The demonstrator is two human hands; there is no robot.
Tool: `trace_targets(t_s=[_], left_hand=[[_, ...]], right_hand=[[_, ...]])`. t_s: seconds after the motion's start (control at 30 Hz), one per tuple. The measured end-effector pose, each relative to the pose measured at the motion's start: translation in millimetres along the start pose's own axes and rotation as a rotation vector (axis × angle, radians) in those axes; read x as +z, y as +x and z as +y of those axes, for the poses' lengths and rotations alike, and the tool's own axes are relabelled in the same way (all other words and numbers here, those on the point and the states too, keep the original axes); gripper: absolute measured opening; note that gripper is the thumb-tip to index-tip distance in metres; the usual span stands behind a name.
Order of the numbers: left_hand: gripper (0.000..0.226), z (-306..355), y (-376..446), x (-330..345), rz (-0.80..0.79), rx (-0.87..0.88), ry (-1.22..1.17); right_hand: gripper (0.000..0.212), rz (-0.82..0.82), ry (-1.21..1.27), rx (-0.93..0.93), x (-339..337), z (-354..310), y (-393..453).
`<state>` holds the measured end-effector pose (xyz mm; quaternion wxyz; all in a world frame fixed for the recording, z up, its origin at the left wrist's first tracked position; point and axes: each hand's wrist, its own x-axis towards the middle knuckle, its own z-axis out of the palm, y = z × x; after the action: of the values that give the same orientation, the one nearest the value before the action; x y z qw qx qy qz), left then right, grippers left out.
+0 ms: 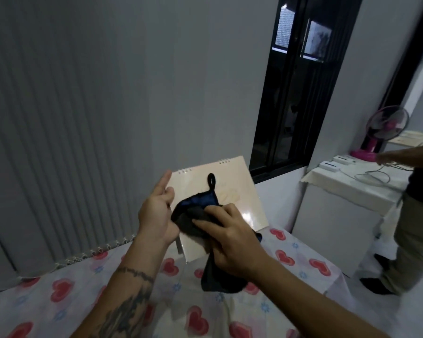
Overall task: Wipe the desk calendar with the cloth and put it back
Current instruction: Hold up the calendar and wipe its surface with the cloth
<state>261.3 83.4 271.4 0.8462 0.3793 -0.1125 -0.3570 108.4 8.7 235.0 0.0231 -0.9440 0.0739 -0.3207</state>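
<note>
A cream desk calendar [239, 191] with spiral rings along its top edge is held up in front of me, above the table. My left hand [156, 211] grips its left edge, thumb in front. My right hand [230, 237] presses a dark grey and blue cloth [193, 213] against the calendar's glossy face. The cloth's black hanging loop points upward and its loose end dangles below my right hand. The calendar's lower left part is hidden behind the cloth and my hands.
A table with a heart-patterned cover [66, 296] lies below. Grey vertical blinds [59, 132] hang behind it. At right stand a dark window [293, 93], a white cabinet [335, 215] with a pink fan [381, 135], and another person [410, 228].
</note>
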Motion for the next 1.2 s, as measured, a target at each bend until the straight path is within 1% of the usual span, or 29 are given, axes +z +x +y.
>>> trace_targets(t_s=[0.07,0.1,0.23,0.3,0.33,0.4,0.5,0.6,0.67,0.8,0.87,0.97,1.07,1.13,1.2], left_hand=[[0.041,5.3,1.2,-5.8,-0.017,0.000,0.020],[0.041,7.5,2.0,-9.8,-0.024,0.013,0.018],[0.041,9.4,5.7,-26.6,-0.040,0.007,0.027],[0.040,5.6,5.2,-30.8,-0.047,-0.006,0.037],[0.040,3.9,4.2,-29.8,-0.052,-0.005,0.045],[0.040,1.2,0.5,-22.6,-0.056,-0.001,0.072],[0.041,-4.5,-3.3,-19.8,-0.051,-0.002,0.080],[0.043,-2.2,-5.2,-25.5,-0.044,0.027,0.050],[0.043,4.0,-5.3,-31.2,-0.028,0.039,0.038],[0.041,9.1,-8.0,-32.3,-0.046,0.020,0.028],[0.042,4.4,-10.7,-24.4,-0.063,0.021,0.055],[0.043,-2.1,-16.4,-10.3,-0.073,0.045,0.108],[0.042,-0.7,-20.6,-9.6,-0.087,0.076,0.083],[0.042,3.5,-22.0,-10.3,-0.101,0.088,0.083],[0.042,7.4,-23.8,-7.9,-0.109,0.106,0.111]], right_hand=[[0.046,-0.017,-0.022,-0.021,-6.0,13.2,-3.8],[0.046,-0.009,-0.020,0.012,-8.9,19.3,-5.1],[0.037,0.111,-0.046,0.279,-18.5,38.2,2.8],[0.038,0.173,-0.060,0.393,-19.1,33.1,15.8],[0.040,0.192,-0.076,0.415,-18.2,26.1,22.0],[0.043,0.195,-0.103,0.380,-14.3,6.8,30.1],[0.041,0.093,-0.103,0.202,-5.1,-19.4,24.2],[0.036,0.005,-0.080,0.084,-7.9,-16.2,11.2],[0.036,0.018,-0.086,0.112,-13.4,0.0,6.8],[0.043,0.090,-0.146,0.414,-26.3,27.5,20.0],[0.046,0.121,-0.165,0.459,-25.5,23.0,31.1],[0.049,0.137,-0.116,0.356,-19.0,-3.0,42.2],[0.050,0.078,-0.145,0.188,-16.2,-16.6,40.4],[0.051,0.074,-0.124,0.157,-19.2,-14.7,39.6],[0.057,0.116,-0.091,0.185,-19.8,-14.9,39.4]])
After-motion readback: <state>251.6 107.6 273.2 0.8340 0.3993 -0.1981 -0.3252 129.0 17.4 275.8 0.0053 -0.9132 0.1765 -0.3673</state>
